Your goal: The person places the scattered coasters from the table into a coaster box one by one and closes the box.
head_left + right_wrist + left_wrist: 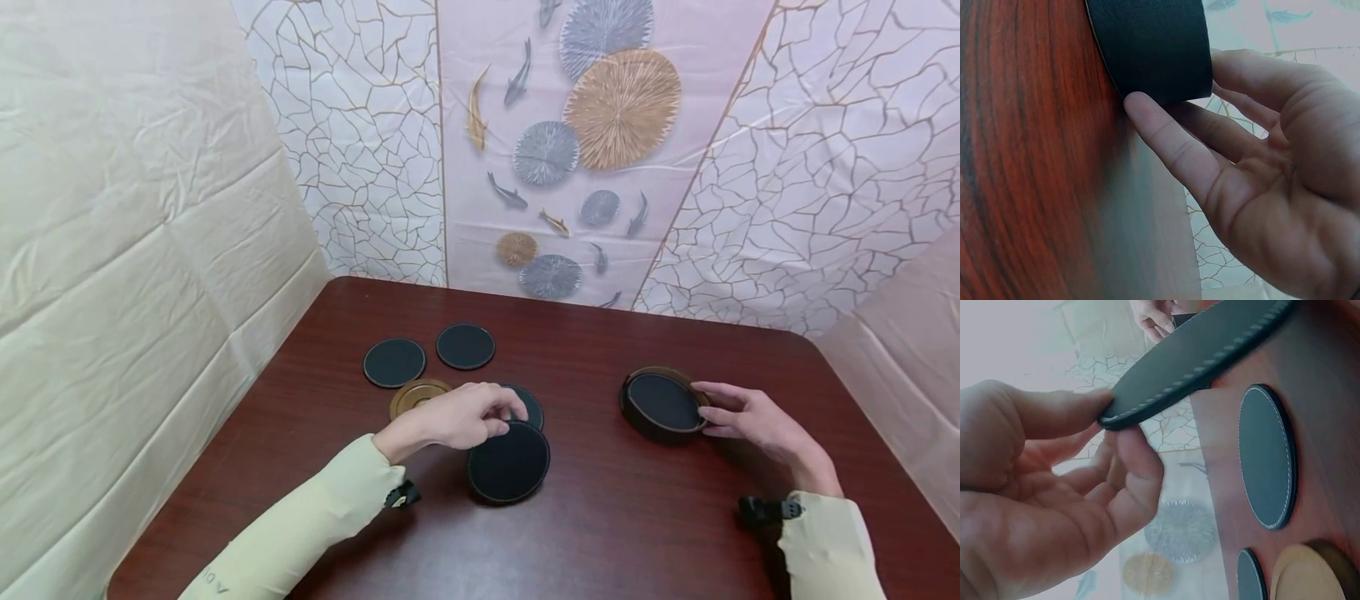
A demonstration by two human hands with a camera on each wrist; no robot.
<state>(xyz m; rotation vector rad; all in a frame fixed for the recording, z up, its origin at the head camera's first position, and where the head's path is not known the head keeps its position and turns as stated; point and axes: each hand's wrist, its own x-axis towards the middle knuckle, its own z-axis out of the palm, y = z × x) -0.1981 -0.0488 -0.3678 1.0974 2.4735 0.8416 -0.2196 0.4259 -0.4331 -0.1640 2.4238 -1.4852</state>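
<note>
Cream sleeves [330,504] lie closest, reaching in from seven and five o'clock, each wrist wearing a black strapped device [402,494]. Left hand [467,417] pinches the edge of a round black stitched coaster [509,462] narrowly between thumb and fingers. That coaster is tilted, its broad face toward the head camera; whether its lower edge touches the dark red-brown wood-grain table [592,517] I cannot tell.

From the held coaster, a second black coaster [531,403] lies just beyond at twelve o'clock, partly covered by the fingers and the raised coaster. At ten o'clock a round wooden disc [408,395] sits with its near part blocked by the left hand. Past it, also around ten, lies another coaster [394,362], and one more [466,347] is at eleven.

Between two and three o'clock, well apart from these, stands a round black holder [645,427] with a brown inner rim and a black coaster [663,402] inside. Right hand [767,423] touches its three o'clock side, the fingers extended along the outer wall. Behind the table's twelve o'clock edge hangs a backdrop [487,275] printed with fish and lily pads.
</note>
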